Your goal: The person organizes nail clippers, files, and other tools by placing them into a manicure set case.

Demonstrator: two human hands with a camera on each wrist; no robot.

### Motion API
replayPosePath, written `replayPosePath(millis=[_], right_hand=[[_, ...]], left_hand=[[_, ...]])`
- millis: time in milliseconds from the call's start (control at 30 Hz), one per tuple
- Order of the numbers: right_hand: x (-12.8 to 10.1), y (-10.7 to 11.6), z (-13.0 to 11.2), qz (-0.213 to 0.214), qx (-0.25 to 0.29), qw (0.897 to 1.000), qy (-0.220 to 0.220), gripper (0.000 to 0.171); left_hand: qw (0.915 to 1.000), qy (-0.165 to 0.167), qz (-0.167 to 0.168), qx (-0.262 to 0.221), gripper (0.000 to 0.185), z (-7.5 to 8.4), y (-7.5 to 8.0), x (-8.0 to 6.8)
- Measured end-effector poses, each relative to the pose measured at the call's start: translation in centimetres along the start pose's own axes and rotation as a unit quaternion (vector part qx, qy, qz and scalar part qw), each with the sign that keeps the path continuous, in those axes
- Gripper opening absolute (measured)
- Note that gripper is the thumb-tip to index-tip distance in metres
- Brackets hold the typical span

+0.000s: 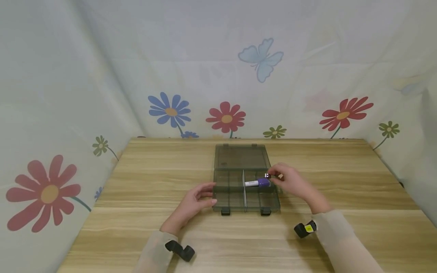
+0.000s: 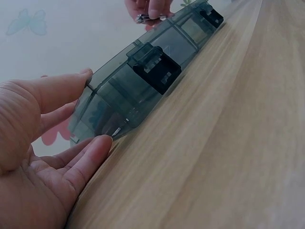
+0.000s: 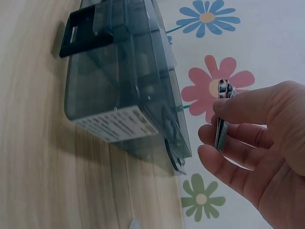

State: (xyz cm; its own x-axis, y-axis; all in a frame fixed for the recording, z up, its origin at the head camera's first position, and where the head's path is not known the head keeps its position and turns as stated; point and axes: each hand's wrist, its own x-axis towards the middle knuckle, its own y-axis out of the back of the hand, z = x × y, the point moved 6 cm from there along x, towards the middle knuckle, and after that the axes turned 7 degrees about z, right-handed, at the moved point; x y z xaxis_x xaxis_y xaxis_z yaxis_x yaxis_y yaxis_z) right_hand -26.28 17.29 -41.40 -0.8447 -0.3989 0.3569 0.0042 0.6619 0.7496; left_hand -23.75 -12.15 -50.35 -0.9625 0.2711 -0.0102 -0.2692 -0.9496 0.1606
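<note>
A translucent dark plastic compartment box (image 1: pixel 228 199) stands on the table, its lid (image 1: pixel 241 156) laid back. Inside, a purple nail polish bottle (image 1: pixel 264 182) with a white cap lies in the back right compartment. My right hand (image 1: pixel 290 181) pinches a silver nail clipper (image 3: pixel 222 114) between thumb and fingers, above that compartment's right edge. At the box's left side, my left hand (image 1: pixel 194 201) rests with loosely extended fingers, their tips touching the wall. The left wrist view shows these fingertips (image 2: pixel 101 145) against the corner.
Two black latches (image 2: pixel 159 71) hang along the box's front. A white divider (image 1: pixel 244 191) splits its inside, and a printed label (image 3: pixel 116 125) sits on the right wall. Around it lies the wood-grain table (image 1: pixel 136 212), with a flowered cloth (image 1: pixel 191 68) behind.
</note>
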Motion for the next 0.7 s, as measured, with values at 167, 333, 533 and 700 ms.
replayPosePath(millis=[167,333,533,700], right_hand=[[0.4,-0.7,-0.5,0.0,0.005,1.0,0.024,0.015],[0.9,-1.4,-1.0,0.003,0.01,1.0,0.029,0.017],[1.8,-2.1,-2.1,-0.007,0.007,0.999,0.035,0.017],[2.6,-3.0,-2.9,-0.027,0.006,0.999,0.035,0.017]], left_hand=[[1.0,-0.008,-0.001,0.001,0.062,0.2,0.0,0.1],[1.0,-0.006,-0.001,0.004,0.062,0.1,-0.1,0.0],[0.9999,-0.011,0.004,0.007,0.06,0.4,0.1,0.0],[1.0,-0.005,0.0,0.002,0.059,0.3,-0.1,0.0]])
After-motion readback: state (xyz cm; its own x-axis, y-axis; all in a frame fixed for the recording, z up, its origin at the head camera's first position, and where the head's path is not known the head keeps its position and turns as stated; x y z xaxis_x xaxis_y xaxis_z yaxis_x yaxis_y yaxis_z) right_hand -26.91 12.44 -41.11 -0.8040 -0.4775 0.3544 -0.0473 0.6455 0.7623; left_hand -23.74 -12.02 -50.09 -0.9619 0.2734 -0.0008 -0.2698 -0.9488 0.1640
